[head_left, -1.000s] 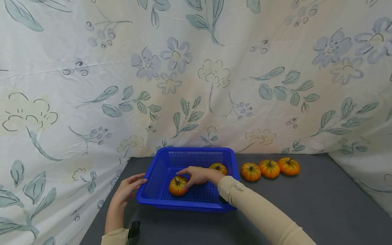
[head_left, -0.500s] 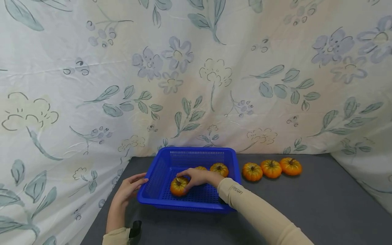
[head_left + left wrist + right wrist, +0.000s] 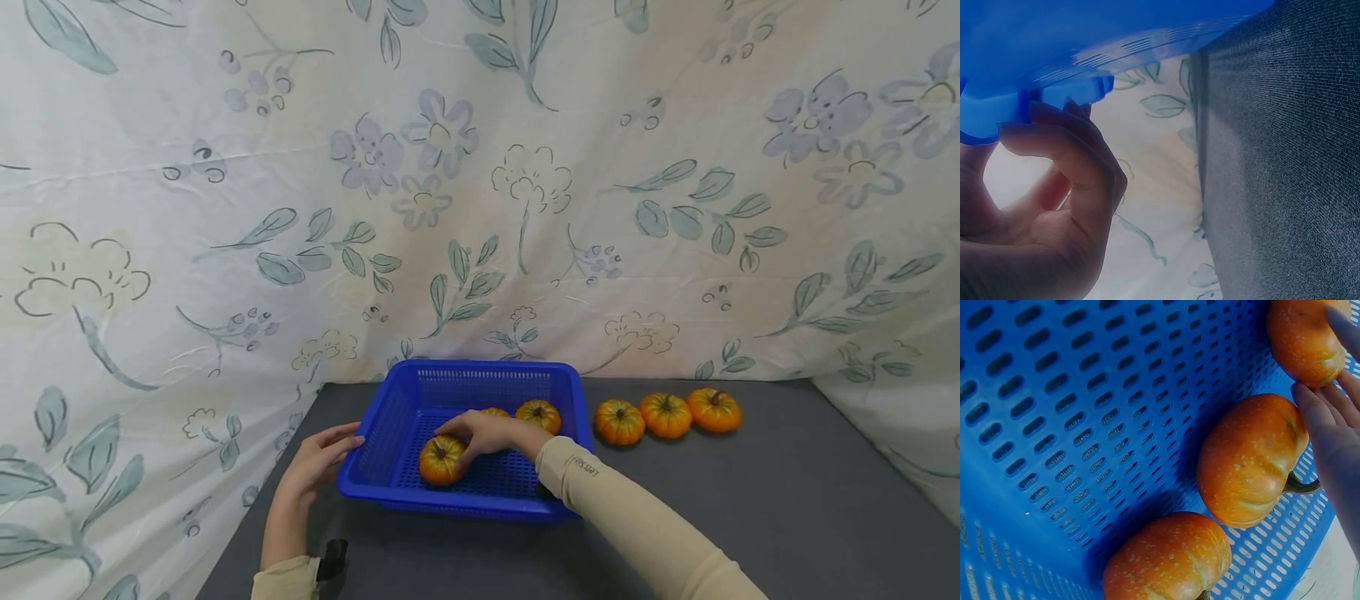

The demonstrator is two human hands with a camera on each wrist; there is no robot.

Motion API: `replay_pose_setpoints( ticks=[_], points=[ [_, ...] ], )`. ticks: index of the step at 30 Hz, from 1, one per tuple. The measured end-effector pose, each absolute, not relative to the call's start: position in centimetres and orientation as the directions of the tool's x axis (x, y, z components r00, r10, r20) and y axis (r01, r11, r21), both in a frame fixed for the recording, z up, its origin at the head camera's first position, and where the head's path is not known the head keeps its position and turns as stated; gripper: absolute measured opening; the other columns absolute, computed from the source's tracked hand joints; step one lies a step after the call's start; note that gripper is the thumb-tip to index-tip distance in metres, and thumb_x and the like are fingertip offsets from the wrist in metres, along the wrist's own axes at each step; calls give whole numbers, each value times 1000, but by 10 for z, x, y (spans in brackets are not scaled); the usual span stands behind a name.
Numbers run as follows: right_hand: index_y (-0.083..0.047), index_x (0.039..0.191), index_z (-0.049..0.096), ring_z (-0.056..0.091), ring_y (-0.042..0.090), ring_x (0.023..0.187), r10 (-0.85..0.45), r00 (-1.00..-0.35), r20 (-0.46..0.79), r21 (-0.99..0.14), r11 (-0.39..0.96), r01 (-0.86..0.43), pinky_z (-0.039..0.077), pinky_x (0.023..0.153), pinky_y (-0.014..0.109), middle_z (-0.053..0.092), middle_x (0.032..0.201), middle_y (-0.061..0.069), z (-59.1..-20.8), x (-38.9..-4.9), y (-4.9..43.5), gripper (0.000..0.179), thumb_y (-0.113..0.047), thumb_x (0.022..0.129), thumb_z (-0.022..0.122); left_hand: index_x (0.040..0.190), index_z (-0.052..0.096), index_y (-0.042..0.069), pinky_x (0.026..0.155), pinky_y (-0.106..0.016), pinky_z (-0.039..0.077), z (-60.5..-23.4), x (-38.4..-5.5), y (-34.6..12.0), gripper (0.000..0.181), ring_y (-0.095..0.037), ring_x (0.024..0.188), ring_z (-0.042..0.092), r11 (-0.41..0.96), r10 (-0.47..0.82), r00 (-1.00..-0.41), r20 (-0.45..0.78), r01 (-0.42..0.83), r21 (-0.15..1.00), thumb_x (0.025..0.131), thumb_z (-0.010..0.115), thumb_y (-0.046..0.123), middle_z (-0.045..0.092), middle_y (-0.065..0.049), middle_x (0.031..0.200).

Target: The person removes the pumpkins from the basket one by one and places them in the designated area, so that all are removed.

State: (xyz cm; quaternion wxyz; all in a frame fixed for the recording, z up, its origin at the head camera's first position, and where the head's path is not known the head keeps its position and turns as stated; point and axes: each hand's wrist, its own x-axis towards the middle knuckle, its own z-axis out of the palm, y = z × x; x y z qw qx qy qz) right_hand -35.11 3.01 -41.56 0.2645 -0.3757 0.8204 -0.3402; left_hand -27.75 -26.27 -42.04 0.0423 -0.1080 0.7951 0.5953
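Note:
My left hand (image 3: 313,462) holds the left rim of a blue plastic basket (image 3: 480,500). In the left wrist view its bent fingers (image 3: 1079,162) hook at the rim, with the thumb on the other side. Inside the basket, my right hand (image 3: 487,432) grips a small orange pumpkin (image 3: 437,463), thumb on the near side and fingers over the far side. Two more pumpkins lie in the basket along its back: one (image 3: 493,412) mostly hidden behind my right hand, the other (image 3: 537,413) in the back right corner. The right wrist view has the gripped pumpkin (image 3: 1304,337) at top right.
Outside the basket, three similar pumpkins stand in a row to its right: a near one (image 3: 619,423), a middle one (image 3: 666,415) and a far one (image 3: 714,410). All rest on a dark grey table (image 3: 780,500). A floral cloth (image 3: 525,208) hangs behind and at both sides.
Very little differs. The pumpkin under my right hand has turned slightly, and that hand has stayed on it. My left hand keeps its place on the rim; the head view has shifted a touch.

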Motion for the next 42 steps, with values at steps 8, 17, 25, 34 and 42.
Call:
replay_pose_setpoints(
  ticks=[8,17,25,34,42],
  points=[
    [-5,142,47,39,27,142,-790,-580,-198,-757,499,-422,33,116,42,47,149,10,-418,-354,31,64,-9,85,75,140,50,2,78,-36,59,-420,-278,-262,60,-16,96,68,270,-124,-972,-201,-228,935,90,69,30,65,-11,124],
    [-2,144,46,40,28,142,-795,-573,-202,-756,498,-424,36,114,43,49,148,11,-416,-352,31,65,-8,86,74,140,50,2,78,-36,58,-420,-278,-262,60,-17,97,69,278,-119,-973,-197,-223,934,91,69,30,64,-13,127],
    [0,142,47,42,29,141,-782,-583,-222,-796,490,-355,36,115,42,48,148,14,-417,-352,32,63,-5,85,74,140,50,1,79,-36,58,-420,-278,-262,60,-17,97,69,274,-120,-973,-195,-221,936,91,69,29,64,-13,126],
    [3,140,48,43,30,140,-780,-595,-192,-812,467,-351,37,114,42,49,147,16,-418,-355,34,61,-2,85,72,140,50,2,78,-36,58,-421,-279,-262,60,-18,98,69,274,-119,-973,-199,-225,935,90,69,30,63,-14,128],
    [2,141,47,45,30,138,-786,-607,-115,-833,409,-372,41,111,39,49,146,17,-411,-357,37,61,-2,86,72,140,50,2,77,-35,58,-422,-279,-264,60,-16,96,69,263,-124,-971,-204,-231,937,90,70,29,65,-12,125]
  ],
)
